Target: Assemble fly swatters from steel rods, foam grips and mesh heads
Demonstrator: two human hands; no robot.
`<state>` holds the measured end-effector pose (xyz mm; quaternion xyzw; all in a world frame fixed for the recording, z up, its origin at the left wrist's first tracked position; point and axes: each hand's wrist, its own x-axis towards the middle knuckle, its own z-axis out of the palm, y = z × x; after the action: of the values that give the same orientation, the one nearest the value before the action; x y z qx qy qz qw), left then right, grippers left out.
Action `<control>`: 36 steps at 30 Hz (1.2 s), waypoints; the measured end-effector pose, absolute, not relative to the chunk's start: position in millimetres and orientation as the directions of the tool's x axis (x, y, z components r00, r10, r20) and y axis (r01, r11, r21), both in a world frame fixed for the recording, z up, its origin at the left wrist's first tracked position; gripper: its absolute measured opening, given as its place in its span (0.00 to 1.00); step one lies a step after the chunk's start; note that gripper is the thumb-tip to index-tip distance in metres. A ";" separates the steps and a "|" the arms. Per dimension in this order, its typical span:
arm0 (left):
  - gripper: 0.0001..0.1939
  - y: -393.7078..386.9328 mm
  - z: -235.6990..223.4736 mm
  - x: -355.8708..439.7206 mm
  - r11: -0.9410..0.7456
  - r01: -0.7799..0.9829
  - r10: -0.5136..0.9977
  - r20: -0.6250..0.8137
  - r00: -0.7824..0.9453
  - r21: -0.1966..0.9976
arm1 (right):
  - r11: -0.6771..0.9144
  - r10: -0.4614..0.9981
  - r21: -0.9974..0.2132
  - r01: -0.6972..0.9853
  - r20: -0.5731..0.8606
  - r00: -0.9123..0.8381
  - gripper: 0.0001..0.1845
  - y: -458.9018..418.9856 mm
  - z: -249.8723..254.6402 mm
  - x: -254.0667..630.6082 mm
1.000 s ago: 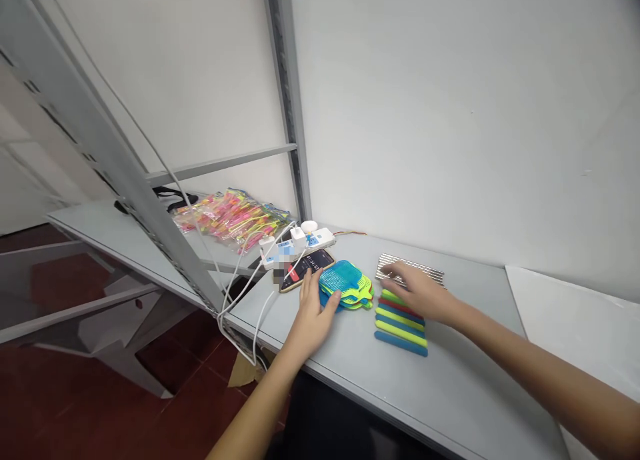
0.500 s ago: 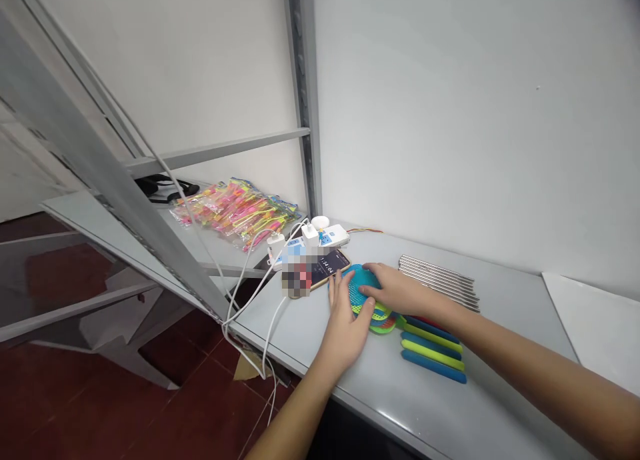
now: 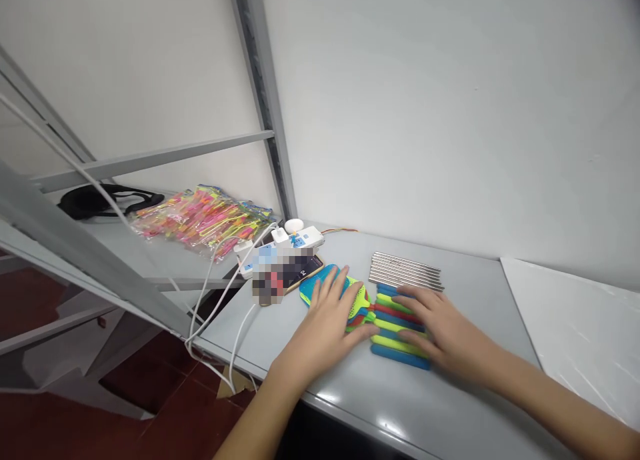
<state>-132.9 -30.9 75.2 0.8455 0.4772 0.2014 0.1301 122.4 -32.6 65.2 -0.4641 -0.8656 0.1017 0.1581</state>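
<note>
Shows a bare left hand (image 3: 325,330) and a bare right hand (image 3: 447,327), both with slender, tapering fingers (image 3: 327,287) and smooth, rounded backs. Narrows at the left wrist (image 3: 290,370), then widens into a bare left forearm (image 3: 255,417), cropped by the bottom of the view. Likewise runs from a slim right wrist (image 3: 493,363) into a long bare right forearm (image 3: 560,397), thickening toward the right-hand border. Looks slightly blurred around the right hand, too small to make out nails. Too dark to tell clothing from shadow in the black patch (image 3: 325,437) low between both forearms.
</note>
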 end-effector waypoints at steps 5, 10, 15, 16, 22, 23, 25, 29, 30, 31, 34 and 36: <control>0.24 1.1 107.0 -83.7 -0.745 0.624 0.666 0.311 0.678 0.236 | 0.537 0.843 -0.321 0.780 0.177 -0.508 0.32 -55.9 60.8 129.0; 0.14 26.6 104.7 -44.3 -0.822 0.566 0.522 0.315 0.793 -0.063 | 0.499 0.865 -0.283 0.819 0.231 -0.446 0.30 -54.0 43.8 154.8; 0.17 1.8 87.5 -34.1 -0.916 0.370 0.303 0.335 0.892 -0.157 | 0.330 0.917 -0.352 0.876 0.340 -0.209 0.20 -34.7 28.2 183.5; 0.17 -4.2 84.6 -34.3 -0.928 0.349 0.290 0.336 0.896 -0.130 | 0.304 0.921 -0.373 0.876 0.352 -0.170 0.19 -31.4 26.4 186.5; 0.15 -13.4 71.4 -36.3 -0.966 0.249 0.229 0.224 0.947 -0.069 | 0.278 0.938 -0.441 0.854 0.315 -0.142 0.18 -30.1 19.7 186.9; 0.15 -12.3 71.1 -36.6 -0.967 0.249 0.233 0.196 0.952 -0.057 | 0.279 0.942 -0.450 0.848 0.299 -0.151 0.17 -31.4 19.2 185.9; 0.15 -10.5 73.1 -37.7 -0.964 0.266 0.260 0.153 0.953 -0.017 | 0.273 0.949 -0.473 0.838 0.277 -0.153 0.17 -32.9 19.2 184.7; 0.14 -9.4 81.6 -42.4 -0.934 0.337 0.348 0.099 0.932 0.118 | 0.230 0.958 -0.546 0.805 0.273 -0.088 0.13 -30.9 22.5 186.0; 0.14 -9.3 83.2 -43.7 -0.924 0.353 0.368 0.089 0.926 0.151 | 0.220 0.959 -0.567 0.794 0.274 -0.070 0.11 -29.8 23.3 186.6; 0.14 -9.1 84.3 -44.8 -0.914 0.367 0.385 0.083 0.919 0.175 | 0.211 0.960 -0.589 0.780 0.274 -0.053 0.10 -28.9 23.9 187.0; 0.10 -8.5 85.1 -46.9 -0.902 0.378 0.400 0.076 0.913 0.207 | 0.192 0.964 -0.649 0.736 0.267 -0.015 0.06 -27.1 24.1 187.4; 0.09 -8.4 85.0 -47.2 -0.900 0.380 0.402 0.067 0.913 0.211 | 0.183 0.964 -0.672 0.717 0.264 0.002 0.05 -26.7 23.4 187.1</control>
<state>-47.2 -8.4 85.0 0.9733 0.2009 0.0544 0.0971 187.1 -26.7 23.4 -0.6144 -0.6842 0.1761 0.3511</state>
